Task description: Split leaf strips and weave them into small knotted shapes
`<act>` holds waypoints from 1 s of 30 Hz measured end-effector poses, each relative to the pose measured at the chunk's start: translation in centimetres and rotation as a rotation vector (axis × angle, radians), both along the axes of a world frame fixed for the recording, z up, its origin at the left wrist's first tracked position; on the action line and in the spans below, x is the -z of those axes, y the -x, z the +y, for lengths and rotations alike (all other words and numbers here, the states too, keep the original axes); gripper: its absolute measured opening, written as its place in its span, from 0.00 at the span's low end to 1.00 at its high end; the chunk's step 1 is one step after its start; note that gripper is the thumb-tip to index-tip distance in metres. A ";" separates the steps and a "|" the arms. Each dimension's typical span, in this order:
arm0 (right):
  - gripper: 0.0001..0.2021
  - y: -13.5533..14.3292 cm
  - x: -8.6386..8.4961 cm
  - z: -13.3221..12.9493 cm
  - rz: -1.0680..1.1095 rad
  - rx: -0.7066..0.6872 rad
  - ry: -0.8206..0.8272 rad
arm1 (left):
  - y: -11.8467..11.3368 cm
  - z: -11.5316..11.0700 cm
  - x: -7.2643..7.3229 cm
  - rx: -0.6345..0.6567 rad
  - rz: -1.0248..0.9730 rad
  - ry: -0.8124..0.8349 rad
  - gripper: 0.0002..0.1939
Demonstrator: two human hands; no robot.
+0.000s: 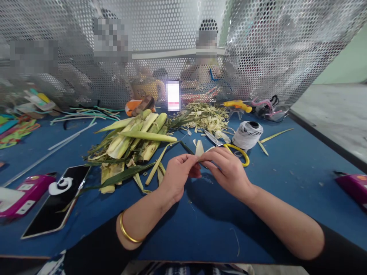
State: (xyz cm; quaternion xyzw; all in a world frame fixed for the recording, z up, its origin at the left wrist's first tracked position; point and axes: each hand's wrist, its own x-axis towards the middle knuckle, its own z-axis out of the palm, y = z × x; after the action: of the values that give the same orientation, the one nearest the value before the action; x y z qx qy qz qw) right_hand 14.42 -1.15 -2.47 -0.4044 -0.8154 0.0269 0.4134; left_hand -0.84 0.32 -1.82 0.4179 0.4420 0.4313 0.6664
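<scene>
My left hand (179,173) and my right hand (225,166) meet at the middle of the blue table. Both are closed, fingertips pinched round a small piece of pale husk (200,147) that sticks up between them. Left of my hands lies a heap of green corn husks (137,139), with long dark leaves trailing toward the table's front. Scissors with yellow handles (243,154) lie just behind my right hand, partly hidden by it. A spool of white thread (248,134) stands beside them. Behind is a pile of shredded husk (210,116).
A phone (59,202) lies at the left beside a magenta object (31,193). A yellow glue gun (237,105) is at the back. Another magenta object (354,187) sits at the right edge. A perforated metal screen (172,34) closes the back, with people behind it.
</scene>
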 end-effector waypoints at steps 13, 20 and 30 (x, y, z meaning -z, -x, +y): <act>0.06 0.2 0.1 0.0 0.147 0.084 0.137 | 0.0 0.0 0.0 -0.046 0.015 -0.052 0.09; 0.04 0.7 -0.2 -0.2 0.419 0.133 0.345 | 0.0 -0.2 -0.2 -0.049 0.110 -0.216 0.06; 0.04 0.6 -0.3 -0.1 0.460 0.091 0.359 | 0.0 -0.2 -0.3 -0.014 0.101 -0.156 0.06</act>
State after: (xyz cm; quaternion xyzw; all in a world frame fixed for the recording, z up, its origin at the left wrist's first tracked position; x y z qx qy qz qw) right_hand 13.81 -1.22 -2.16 -0.4906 -0.6633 0.2430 0.5103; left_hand -0.85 0.16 -1.53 0.4865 0.4428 0.4473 0.6059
